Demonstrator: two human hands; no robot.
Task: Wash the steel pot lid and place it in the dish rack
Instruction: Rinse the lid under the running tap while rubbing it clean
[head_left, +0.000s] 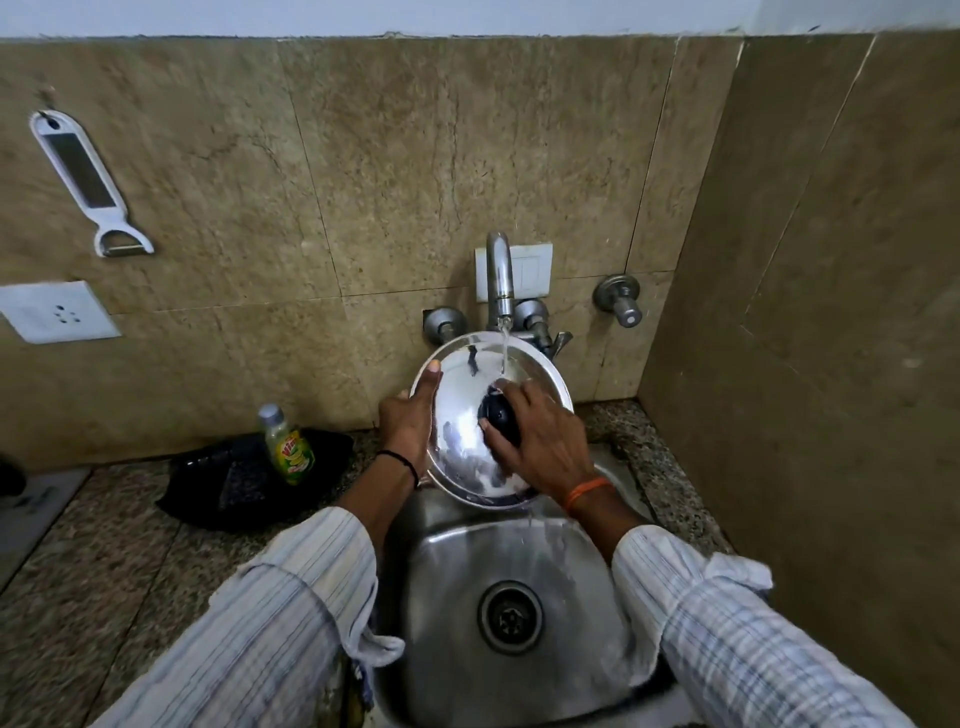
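Observation:
The steel pot lid (462, 410) is held tilted above the sink (467, 582), its shiny top facing me, under a thin stream of water from the tap (500, 275). My left hand (408, 421) grips the lid's left rim, thumb on the front. My right hand (540, 436) is closed around the lid's black knob (500, 415) at the centre. Water runs off the lid's lower edge into the basin.
A dish-soap bottle (288, 447) stands on a black tray (244, 475) on the granite counter (104, 561), left of the sink. A white peeler (85, 182) hangs on the tiled wall. A wall (810, 312) closes in on the right. Tap valves (618, 299) jut out behind the lid.

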